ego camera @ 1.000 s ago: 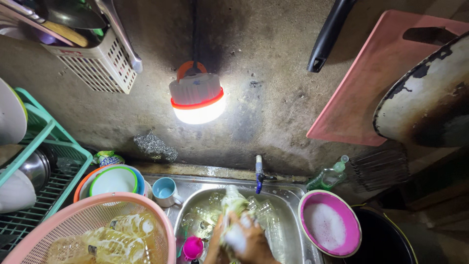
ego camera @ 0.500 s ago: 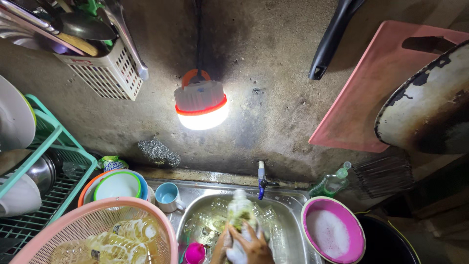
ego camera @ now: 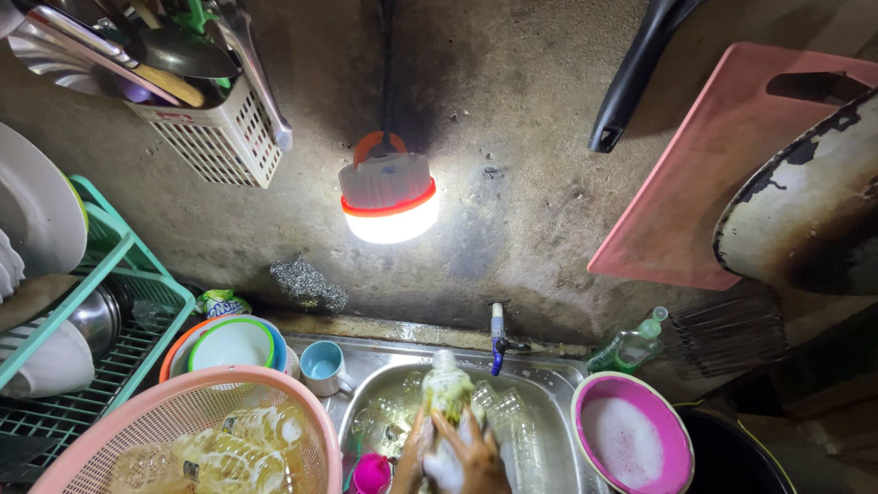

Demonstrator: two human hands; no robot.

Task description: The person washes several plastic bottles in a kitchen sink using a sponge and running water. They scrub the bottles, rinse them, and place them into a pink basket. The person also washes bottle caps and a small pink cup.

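Bottle (ego camera: 446,389) now raised upright above right hand (ego camera: 471,457), soapy.

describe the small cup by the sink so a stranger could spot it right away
Start at the steel sink under the glowing lamp on the wall. On the counter at its left edge, beside the stacked bowls, stands a small cup. It is the only pale blue thing with a handle there.

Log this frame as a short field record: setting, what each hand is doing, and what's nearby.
setting: steel sink under a lit lamp
left hand: soapy, on the clear plastic bottle
right hand: grips the same bottle
in sink: more clear bottles
left of sink: pink basket, blue cup, stacked bowls
right of sink: pink bowl of suds
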